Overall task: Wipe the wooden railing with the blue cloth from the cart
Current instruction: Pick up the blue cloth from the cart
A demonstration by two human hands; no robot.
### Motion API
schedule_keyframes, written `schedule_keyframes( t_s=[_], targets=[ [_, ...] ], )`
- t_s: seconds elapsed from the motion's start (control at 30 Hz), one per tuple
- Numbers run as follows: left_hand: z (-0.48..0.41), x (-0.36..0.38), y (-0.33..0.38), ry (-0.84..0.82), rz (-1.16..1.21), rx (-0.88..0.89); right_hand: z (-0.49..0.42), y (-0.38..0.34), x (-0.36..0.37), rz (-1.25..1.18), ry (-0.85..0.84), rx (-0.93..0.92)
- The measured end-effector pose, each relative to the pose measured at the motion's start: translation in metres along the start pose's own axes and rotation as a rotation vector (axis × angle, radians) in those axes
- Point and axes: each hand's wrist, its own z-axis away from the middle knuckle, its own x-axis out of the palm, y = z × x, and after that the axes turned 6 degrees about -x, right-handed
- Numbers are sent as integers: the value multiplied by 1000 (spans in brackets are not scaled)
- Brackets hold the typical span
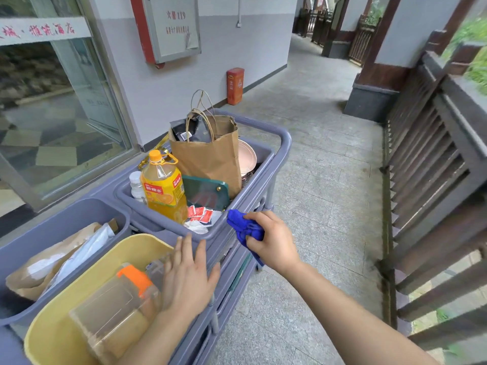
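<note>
Open floor (324, 196) separates cart (263, 164) from wooden railing (432, 164).

A covered outdoor walkway of a hotel or guesthouse: grey stone-paved floor (311, 164), dark brown slatted wooden railing (432, 159), wall-mounted red-framed fire cabinet (166, 27), and a grey plastic housekeeping cart (266, 164) loaded with supplies.

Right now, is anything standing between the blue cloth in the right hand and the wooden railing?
Nothing visible does. The right hand grips the blue cloth beside the cart, and only bare paved floor lies between it and the wooden railing to the right.
</note>
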Motion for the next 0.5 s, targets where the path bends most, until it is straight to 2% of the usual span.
schedule_keyframes(
  t_s=[0.5],
  targets=[
    [-9,-22,156,-18,163,492,110,28,-139,252,311,283]
  ],
)
